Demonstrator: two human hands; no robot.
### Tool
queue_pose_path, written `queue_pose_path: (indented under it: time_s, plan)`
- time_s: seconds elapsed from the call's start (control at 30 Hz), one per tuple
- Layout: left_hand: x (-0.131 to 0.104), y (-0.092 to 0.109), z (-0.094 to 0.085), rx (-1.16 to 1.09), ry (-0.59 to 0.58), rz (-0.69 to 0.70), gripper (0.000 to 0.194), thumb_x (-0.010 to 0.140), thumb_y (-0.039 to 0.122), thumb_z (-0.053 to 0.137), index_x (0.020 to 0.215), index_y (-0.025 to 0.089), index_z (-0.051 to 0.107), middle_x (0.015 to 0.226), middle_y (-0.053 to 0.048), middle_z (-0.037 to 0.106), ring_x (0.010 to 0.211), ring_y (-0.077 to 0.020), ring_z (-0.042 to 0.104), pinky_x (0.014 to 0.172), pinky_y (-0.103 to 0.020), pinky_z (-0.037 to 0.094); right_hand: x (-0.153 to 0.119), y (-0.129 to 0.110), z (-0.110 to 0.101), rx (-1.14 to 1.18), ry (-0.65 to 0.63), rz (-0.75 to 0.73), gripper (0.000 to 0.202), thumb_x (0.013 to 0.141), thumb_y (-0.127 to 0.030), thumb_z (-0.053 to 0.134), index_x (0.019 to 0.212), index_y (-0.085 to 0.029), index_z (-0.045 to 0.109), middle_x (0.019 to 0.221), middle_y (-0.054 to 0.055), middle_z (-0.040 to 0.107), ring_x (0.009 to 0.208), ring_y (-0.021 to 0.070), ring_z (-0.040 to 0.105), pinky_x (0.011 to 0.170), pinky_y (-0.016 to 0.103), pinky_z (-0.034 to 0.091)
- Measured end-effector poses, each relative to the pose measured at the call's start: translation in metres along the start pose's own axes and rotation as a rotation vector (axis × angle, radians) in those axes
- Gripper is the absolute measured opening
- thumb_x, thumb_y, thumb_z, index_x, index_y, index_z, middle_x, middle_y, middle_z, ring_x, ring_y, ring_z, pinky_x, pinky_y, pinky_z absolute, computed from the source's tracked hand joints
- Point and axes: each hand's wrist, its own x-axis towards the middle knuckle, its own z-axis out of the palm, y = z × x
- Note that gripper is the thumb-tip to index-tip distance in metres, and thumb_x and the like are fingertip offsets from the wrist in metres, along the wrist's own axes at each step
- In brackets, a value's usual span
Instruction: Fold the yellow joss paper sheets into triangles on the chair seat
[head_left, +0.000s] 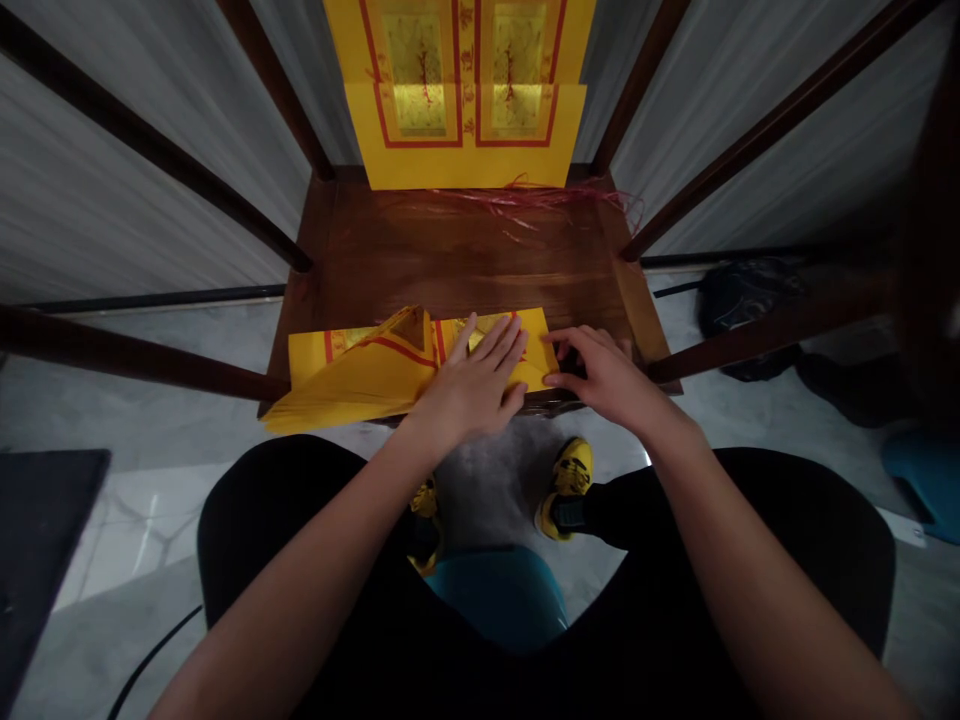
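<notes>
A sheet of yellow joss paper (535,340) with red borders and gold foil lies along the near edge of the wooden seat. My left hand (476,385) presses flat on it, fingers stretched out. At the sheet's right edge, the thumb and forefinger of my right hand (600,368) grip the paper; its other fingers curl underneath and are partly hidden. Left of my left hand, a folded flap of joss paper (360,375) stands up at a slant over the left part.
More joss paper sheets (469,165) overlap at the seat's far end. Loose pink plastic strands (517,203) lie beside them on the wooden seat (450,250). Dark wooden posts (142,350) rise on both sides. A black bag (750,310) sits on the floor at right.
</notes>
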Motion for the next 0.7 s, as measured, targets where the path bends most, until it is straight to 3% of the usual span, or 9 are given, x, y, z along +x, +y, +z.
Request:
queue_pose_path:
  time_s: [0.1,0.3,0.53,0.7]
  plan:
    - [0.001,0.008,0.002,0.004,-0.018,0.030,0.068,0.115,0.038,0.038,0.175,0.007,0.029,0.184,-0.016,0.025,0.174,-0.0273,0.018,0.142,-0.058,-0.001,0.000,0.001,0.001,0.000,-0.001,0.008,0.041,0.095,-0.027,0.077,0.135,-0.033,0.069,0.113,0.006,0.072,0.111,0.0357,0.066,0.098,0.054,0.044]
    - [0.001,0.009,0.004,-0.002,-0.007,0.061,0.053,0.117,0.035,0.038,0.170,0.032,0.047,0.184,-0.003,0.027,0.173,-0.0331,0.019,0.140,-0.067,0.007,0.000,0.006,0.001,0.031,0.005,-0.022,0.043,0.094,-0.031,0.080,0.136,-0.032,0.069,0.114,0.007,0.073,0.111,0.0360,0.066,0.099,0.056,0.047]
    - [-0.006,0.003,0.006,-0.010,0.067,-0.114,0.058,0.115,0.031,0.039,0.173,0.032,0.041,0.185,-0.006,0.024,0.172,-0.0377,0.021,0.139,-0.069,0.006,0.001,0.006,0.001,0.028,0.011,-0.012,0.039,0.095,-0.033,0.081,0.133,-0.036,0.071,0.109,0.006,0.072,0.106,0.0351,0.066,0.097,0.057,0.048]
    - [-0.006,-0.002,0.009,0.002,0.110,-0.203,0.061,0.114,0.031,0.038,0.174,0.026,0.039,0.186,-0.009,0.022,0.172,-0.0400,0.020,0.140,-0.068,0.002,0.001,0.005,0.000,0.032,0.011,-0.011,0.040,0.094,-0.032,0.082,0.132,-0.034,0.070,0.110,0.006,0.071,0.109,0.0356,0.066,0.098,0.057,0.049]
